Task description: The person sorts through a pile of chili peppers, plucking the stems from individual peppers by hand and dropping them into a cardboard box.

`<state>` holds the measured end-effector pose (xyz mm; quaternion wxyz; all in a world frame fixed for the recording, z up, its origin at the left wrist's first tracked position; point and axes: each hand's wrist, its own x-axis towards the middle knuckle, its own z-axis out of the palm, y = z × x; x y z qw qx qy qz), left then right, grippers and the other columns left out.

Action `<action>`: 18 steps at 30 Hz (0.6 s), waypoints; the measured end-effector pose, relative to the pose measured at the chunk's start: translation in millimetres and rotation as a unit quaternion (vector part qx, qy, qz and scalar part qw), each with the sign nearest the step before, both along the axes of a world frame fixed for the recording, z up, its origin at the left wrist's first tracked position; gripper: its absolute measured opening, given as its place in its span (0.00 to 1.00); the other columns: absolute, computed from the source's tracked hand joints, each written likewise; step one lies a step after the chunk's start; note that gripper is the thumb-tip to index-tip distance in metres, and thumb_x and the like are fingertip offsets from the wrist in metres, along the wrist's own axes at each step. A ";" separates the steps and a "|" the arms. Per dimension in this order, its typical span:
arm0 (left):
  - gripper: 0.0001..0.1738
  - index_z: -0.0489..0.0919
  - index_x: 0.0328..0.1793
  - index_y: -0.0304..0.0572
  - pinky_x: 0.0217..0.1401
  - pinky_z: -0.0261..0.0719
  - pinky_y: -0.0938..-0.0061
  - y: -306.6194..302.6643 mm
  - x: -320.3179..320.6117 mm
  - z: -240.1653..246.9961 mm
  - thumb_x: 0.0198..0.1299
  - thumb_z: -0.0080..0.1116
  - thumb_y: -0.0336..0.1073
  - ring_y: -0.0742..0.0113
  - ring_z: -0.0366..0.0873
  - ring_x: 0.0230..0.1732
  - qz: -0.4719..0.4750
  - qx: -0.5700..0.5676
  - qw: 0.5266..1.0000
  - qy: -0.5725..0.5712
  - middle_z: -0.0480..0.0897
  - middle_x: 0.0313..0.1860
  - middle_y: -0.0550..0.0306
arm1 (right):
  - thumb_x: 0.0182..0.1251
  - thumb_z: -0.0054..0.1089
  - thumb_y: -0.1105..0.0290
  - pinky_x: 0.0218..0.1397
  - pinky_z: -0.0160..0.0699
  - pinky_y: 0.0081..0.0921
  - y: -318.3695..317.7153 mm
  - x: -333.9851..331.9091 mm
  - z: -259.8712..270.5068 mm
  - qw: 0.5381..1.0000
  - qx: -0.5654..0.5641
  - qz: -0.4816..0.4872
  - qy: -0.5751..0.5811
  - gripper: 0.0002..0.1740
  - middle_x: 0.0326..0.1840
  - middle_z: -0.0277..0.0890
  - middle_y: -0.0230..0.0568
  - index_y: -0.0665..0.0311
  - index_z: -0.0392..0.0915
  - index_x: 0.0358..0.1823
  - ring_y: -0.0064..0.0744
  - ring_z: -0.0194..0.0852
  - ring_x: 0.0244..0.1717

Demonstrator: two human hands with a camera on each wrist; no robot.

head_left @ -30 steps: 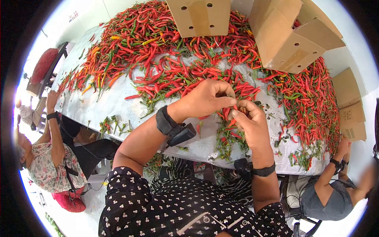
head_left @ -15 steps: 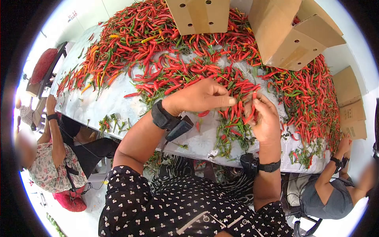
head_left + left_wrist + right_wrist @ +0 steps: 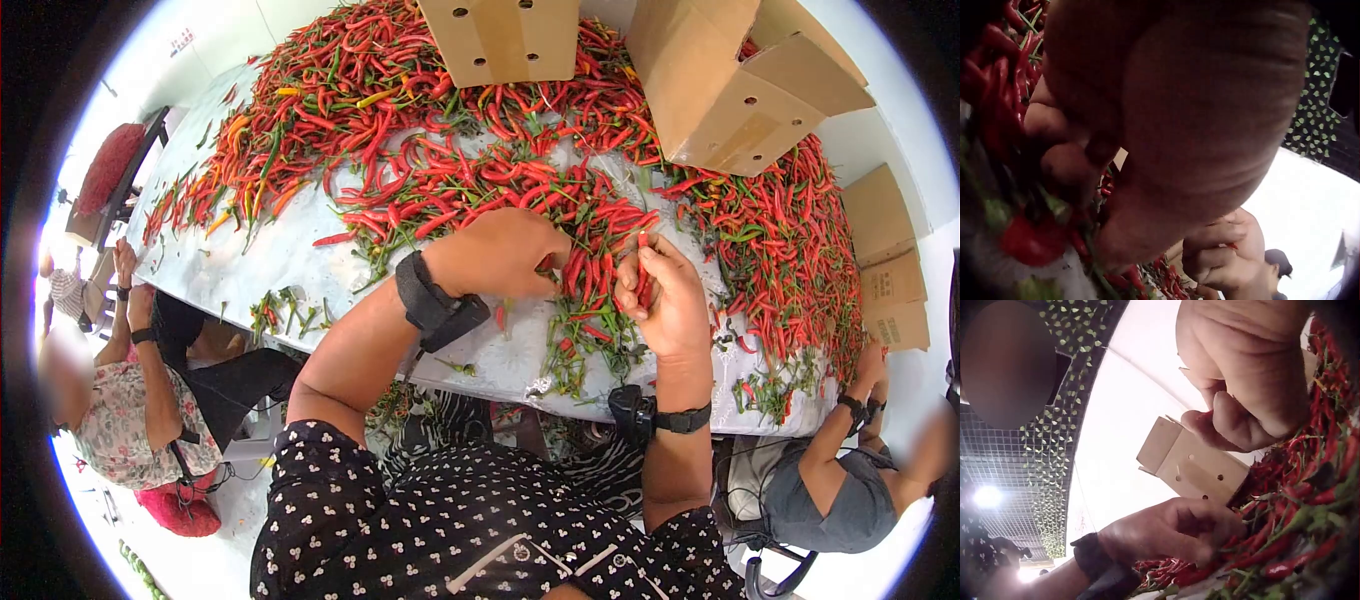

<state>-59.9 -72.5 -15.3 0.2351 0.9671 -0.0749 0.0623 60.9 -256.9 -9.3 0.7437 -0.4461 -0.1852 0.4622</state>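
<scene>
A big heap of red chilies [image 3: 450,180] covers a table laid with a pale sheet [image 3: 260,265]. My left hand [image 3: 548,268] is turned palm down at the near edge of the heap, its fingers curled onto chilies there; in the left wrist view the fingertips [image 3: 1063,165] dig in among red pods. My right hand [image 3: 640,272] is held just to the right, a little above the table, gripping a small bunch of red chilies [image 3: 643,285]. In the right wrist view it pinches a red pod [image 3: 1207,415]. Green stems [image 3: 580,350] lie below both hands.
Two cardboard boxes [image 3: 505,40] [image 3: 735,90] stand on the heap at the back, and more boxes [image 3: 885,260] are stacked at the right. One seated person [image 3: 130,400] works at the left edge and another [image 3: 840,490] at the right. Stem scraps [image 3: 285,315] lie at the left.
My left hand has left the right hand and dropped palm down into the chilies, fingers now curled. My right hand moved slightly right and up, still holding its chilies.
</scene>
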 end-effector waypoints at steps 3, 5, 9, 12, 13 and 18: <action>0.13 0.77 0.36 0.39 0.39 0.74 0.60 0.2 0.8 1.0 0.43 0.58 0.35 0.48 0.77 0.35 0.044 -0.027 0.998 0.042 0.78 0.29 0.47 | 0.64 0.48 0.71 0.16 0.54 0.14 0.9 -2.2 0.6 1.000 -0.010 0.008 -0.004 0.06 0.21 0.69 0.37 0.64 0.69 0.40 0.23 0.62 0.17; 0.11 0.76 0.33 0.38 0.36 0.74 0.60 1.5 0.1 -1.4 0.43 0.58 0.35 0.47 0.77 0.32 0.050 -0.012 0.999 0.015 0.78 0.26 0.46 | 0.64 0.48 0.72 0.16 0.54 0.14 1.0 -2.0 -1.7 1.000 0.007 0.013 0.002 0.05 0.22 0.69 0.36 0.63 0.69 0.39 0.21 0.62 0.18; 0.09 0.76 0.32 0.37 0.35 0.74 0.61 6.5 -1.5 -0.6 0.45 0.57 0.34 0.46 0.77 0.32 0.046 -0.020 0.999 -0.006 0.79 0.27 0.45 | 0.64 0.49 0.72 0.16 0.54 0.14 1.4 -3.8 -1.0 1.000 -0.008 0.002 0.004 0.04 0.22 0.69 0.36 0.63 0.69 0.38 0.21 0.62 0.18; 0.08 0.76 0.32 0.37 0.33 0.74 0.64 9.2 -2.7 9.0 0.48 0.56 0.33 0.50 0.78 0.30 0.065 -0.073 0.994 -0.039 0.79 0.26 0.45 | 0.63 0.51 0.73 0.16 0.53 0.14 1.3 -5.9 1.9 1.000 -0.024 0.015 -0.009 0.03 0.22 0.68 0.34 0.62 0.69 0.36 0.19 0.62 0.19; 0.07 0.76 0.32 0.36 0.32 0.73 0.66 9.4 -3.9 14.0 0.50 0.56 0.32 0.55 0.78 0.29 0.084 -0.122 0.988 -0.047 0.79 0.26 0.48 | 0.62 0.52 0.73 0.16 0.52 0.14 1.2 -7.0 2.6 0.999 -0.032 0.022 -0.018 0.03 0.22 0.67 0.33 0.62 0.69 0.35 0.19 0.61 0.19; 0.07 0.75 0.33 0.35 0.28 0.69 0.75 6.7 -3.7 21.9 0.56 0.56 0.32 0.74 0.72 0.25 0.127 -0.262 0.954 -0.069 0.76 0.23 0.60 | 0.61 0.55 0.73 0.17 0.51 0.13 1.3 -12.4 5.8 0.996 -0.060 0.038 -0.054 0.04 0.21 0.66 0.30 0.62 0.69 0.33 0.17 0.59 0.17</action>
